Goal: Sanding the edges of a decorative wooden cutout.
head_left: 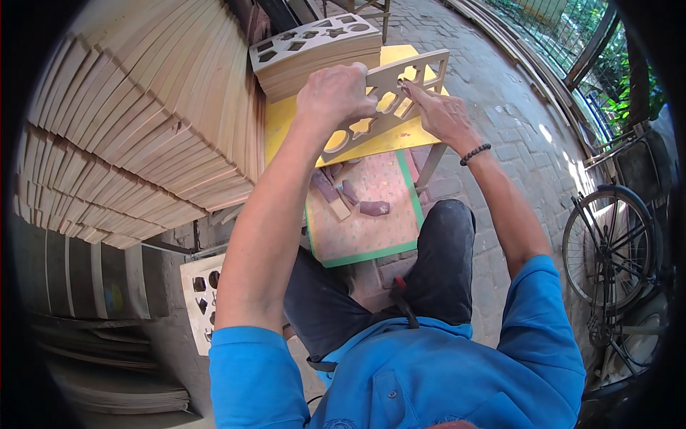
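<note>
A thin wooden board with shaped cutouts stands tilted on its long edge on a yellow tabletop. My left hand is closed over the board's upper edge. The fingers of my right hand are pinched at one of the cutouts towards the board's right end. Between them shows a small brownish-mauve bit that looks like folded sandpaper, mostly hidden by the fingers. Below the tabletop, several mauve-brown sandpaper pieces and a small wooden block lie on a pinkish sheet with green edging.
Behind my left hand is a stack of similar cutout boards. Tall piles of wooden boards fill the left side. Another cutout board is low beside my left arm. A bicycle stands at the right on brick paving.
</note>
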Demonstrator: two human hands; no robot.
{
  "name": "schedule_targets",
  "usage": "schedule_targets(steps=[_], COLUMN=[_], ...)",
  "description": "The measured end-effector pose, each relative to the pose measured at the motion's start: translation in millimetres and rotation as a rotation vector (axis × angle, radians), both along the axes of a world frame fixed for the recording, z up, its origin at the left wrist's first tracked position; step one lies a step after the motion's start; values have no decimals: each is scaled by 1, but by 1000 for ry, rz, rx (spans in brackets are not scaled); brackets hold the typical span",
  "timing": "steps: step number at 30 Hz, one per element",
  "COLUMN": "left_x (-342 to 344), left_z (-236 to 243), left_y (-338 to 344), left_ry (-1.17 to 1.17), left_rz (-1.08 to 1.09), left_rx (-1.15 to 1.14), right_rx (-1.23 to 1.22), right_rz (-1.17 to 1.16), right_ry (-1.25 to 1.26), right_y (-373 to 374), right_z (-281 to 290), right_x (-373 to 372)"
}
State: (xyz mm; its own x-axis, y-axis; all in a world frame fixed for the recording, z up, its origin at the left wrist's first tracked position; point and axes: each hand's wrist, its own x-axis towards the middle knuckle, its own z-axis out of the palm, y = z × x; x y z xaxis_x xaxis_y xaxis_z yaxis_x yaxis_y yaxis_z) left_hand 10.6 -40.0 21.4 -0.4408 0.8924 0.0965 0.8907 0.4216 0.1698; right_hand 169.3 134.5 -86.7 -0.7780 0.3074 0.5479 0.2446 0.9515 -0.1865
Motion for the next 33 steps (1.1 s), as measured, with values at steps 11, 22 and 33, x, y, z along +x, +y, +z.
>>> schedule_targets(steps=[11, 22, 33], left_x=[2, 2, 1], left_z=[1, -2, -5], left_y=[0, -2, 0], left_ry=[10, 3, 20], left_rz=[-17, 2, -26], left_rx=[-14, 10, 23], right_rx=[-1248, -33, -367], right_rz=[66, -113, -61], right_ry=[367, 6, 100], right_y=[-37, -22, -33], right_z=[1, -5, 7], right_x=[-31, -19, -19])
